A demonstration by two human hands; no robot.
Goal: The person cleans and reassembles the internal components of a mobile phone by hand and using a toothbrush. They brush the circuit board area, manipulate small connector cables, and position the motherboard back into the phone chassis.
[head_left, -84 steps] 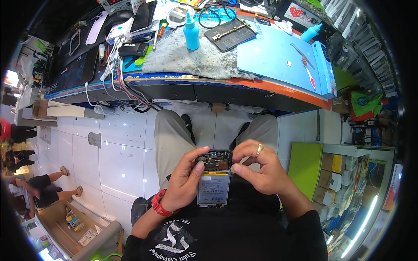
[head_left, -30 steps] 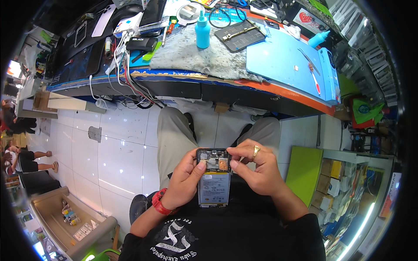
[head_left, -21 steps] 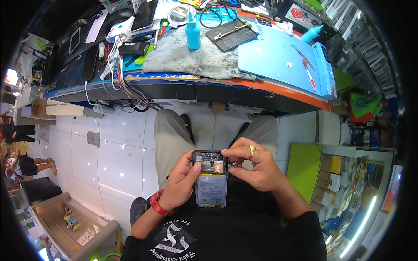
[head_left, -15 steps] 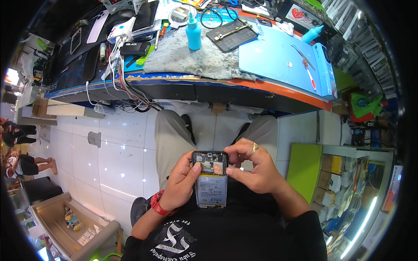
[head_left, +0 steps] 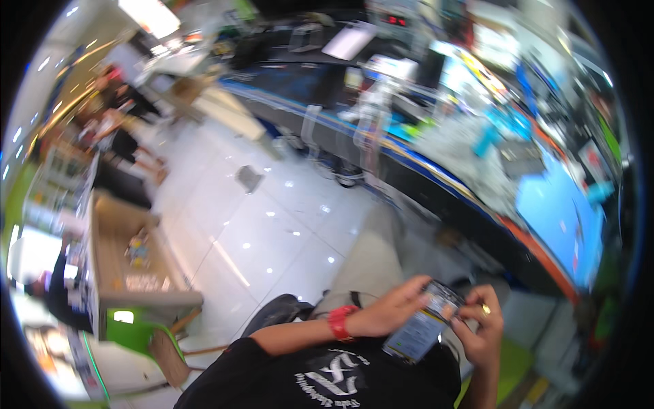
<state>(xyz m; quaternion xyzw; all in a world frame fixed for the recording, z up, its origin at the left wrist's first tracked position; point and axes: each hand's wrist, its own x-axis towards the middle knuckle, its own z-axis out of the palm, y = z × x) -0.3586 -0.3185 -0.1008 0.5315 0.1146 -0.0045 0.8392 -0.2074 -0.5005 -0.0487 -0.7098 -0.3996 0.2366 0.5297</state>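
I hold an opened smartphone [head_left: 413,335] over my lap, its circuit board at the upper end and its large grey battery below. My left hand [head_left: 394,310] grips the phone's left side near the board, a red watch on that wrist. With thumb and fingers closed at the upper right edge, my right hand [head_left: 481,327] touches the board end; one finger wears a gold ring. Motion blur hides whether a small part sits between those fingertips.
A workbench with a grey mat [head_left: 453,160] and a blue mat [head_left: 555,204] stands ahead to the right, its cables [head_left: 371,129] hanging over the edge. At left are a beige counter [head_left: 116,252], a green chair [head_left: 129,334] and people [head_left: 126,140] farther off.
The view has swung left, so the bench and my hands appear farther right and tilted. Both hands stay on the phone.
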